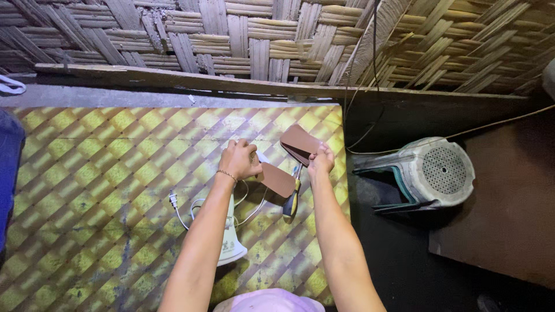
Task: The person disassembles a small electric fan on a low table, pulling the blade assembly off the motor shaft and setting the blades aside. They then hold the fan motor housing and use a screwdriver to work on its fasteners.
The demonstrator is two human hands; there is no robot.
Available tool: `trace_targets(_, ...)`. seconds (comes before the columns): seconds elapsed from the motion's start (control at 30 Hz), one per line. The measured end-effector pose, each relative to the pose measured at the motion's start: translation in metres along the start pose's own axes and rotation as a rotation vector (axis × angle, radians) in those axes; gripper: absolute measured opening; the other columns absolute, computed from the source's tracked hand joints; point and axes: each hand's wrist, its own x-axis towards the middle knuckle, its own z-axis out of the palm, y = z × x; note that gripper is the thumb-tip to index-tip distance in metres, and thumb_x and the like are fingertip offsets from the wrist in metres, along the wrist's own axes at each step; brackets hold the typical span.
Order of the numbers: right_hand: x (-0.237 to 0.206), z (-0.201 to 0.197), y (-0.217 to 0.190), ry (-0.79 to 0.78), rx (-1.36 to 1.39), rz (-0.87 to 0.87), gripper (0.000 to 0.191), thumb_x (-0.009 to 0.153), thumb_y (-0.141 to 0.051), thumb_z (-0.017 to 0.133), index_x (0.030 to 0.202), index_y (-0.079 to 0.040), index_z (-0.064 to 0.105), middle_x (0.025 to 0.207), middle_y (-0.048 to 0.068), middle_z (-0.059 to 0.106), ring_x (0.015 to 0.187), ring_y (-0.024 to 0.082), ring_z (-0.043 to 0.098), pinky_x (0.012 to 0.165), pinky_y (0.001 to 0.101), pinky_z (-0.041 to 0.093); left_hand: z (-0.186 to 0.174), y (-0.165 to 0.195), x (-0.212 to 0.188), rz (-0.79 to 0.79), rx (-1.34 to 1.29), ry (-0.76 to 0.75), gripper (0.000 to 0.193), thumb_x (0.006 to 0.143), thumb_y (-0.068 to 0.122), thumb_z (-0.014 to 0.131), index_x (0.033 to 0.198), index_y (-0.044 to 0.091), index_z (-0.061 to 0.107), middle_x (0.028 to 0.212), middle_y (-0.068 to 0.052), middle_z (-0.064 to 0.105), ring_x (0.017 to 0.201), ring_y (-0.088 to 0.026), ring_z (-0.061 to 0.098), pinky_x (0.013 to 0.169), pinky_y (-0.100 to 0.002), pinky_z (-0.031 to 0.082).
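Gripped over yellow patterned mat (87, 173): brown fan blade (277, 179) in closed left hand (239, 160), another blade (300, 143) pinched by right hand (321, 163), above screwdriver (291, 203).

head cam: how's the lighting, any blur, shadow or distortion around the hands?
Head view: light falls on the yellow mat, floor at right is dim; left hand, right hand and brown blades are sharp, no motion blur; the arms throw soft shadows on the mat; wide lens bows the woven wall and plank; stool is dim but readable.
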Motion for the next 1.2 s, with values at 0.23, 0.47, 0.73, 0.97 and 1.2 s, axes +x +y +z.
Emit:
trace_targets(0.23, -0.002, -0.013, 0.006, 0.160, -0.749, -0.483, 0.013, 0.092, -0.009, 0.073, 0.102, -0.004, 0.066, 0.082, 0.006, 0.075, 0.070, 0.011, 0.067, 0.064, 0.0227, 0.052, 0.002, -0.004, -0.002, -0.022, -0.025, 0.019, 0.057, 0.065, 0.048, 0.080, 0.114, 0.019, 0.075, 0.122, -0.009, 0.064, 0.113, -0.039, 0.056, 0.093, -0.049, 0.054)
trace_targets(0.47, -0.003, -0.033, 0.007, 0.088, -0.708, -0.297, 0.014, 0.092, -0.011, 0.074, 0.096, -0.001, 0.064, 0.083, 0.009, 0.072, 0.071, 0.015, 0.069, 0.063, 0.0290, 0.058, 0.001, -0.006, -0.003, -0.006, -0.039, 0.060, 0.058, 0.064, 0.048, 0.081, 0.113, 0.018, 0.075, 0.120, -0.010, 0.064, 0.112, -0.038, 0.057, 0.093, -0.049, 0.054)
trace_targets(0.73, -0.013, -0.017, 0.007, -0.268, -0.862, -0.630, 0.023, 0.103, -0.023, 0.064, 0.103, 0.000, 0.069, 0.091, 0.009, 0.071, 0.082, 0.017, 0.066, 0.075, 0.0319, 0.056, -0.006, 0.000, -0.003, 0.014, -0.042, 0.059, 0.056, 0.064, 0.047, 0.080, 0.111, 0.017, 0.076, 0.119, -0.010, 0.065, 0.111, -0.038, 0.058, 0.091, -0.049, 0.054)
trace_targets(0.97, -0.040, 0.012, 0.025, -1.037, -1.174, 0.357, 0.037, 0.113, -0.030, 0.062, 0.114, 0.006, 0.072, 0.092, 0.005, 0.062, 0.079, 0.019, 0.049, 0.066, 0.0382, 0.040, -0.021, -0.018, -0.007, 0.250, -0.201, 0.088, 0.053, 0.067, 0.047, 0.079, 0.110, 0.017, 0.075, 0.113, -0.010, 0.068, 0.105, -0.035, 0.064, 0.091, -0.046, 0.055)
trace_targets(1.2, -0.053, 0.006, 0.024, -1.361, -0.590, 0.955, 0.036, 0.106, -0.022, 0.058, 0.129, 0.005, 0.056, 0.116, 0.023, 0.071, 0.100, 0.035, 0.073, 0.090, 0.0483, 0.060, -0.027, -0.013, -0.018, 0.206, -0.163, 0.078, 0.052, 0.069, 0.050, 0.075, 0.114, 0.023, 0.077, 0.118, -0.007, 0.069, 0.109, -0.033, 0.064, 0.096, -0.051, 0.052)
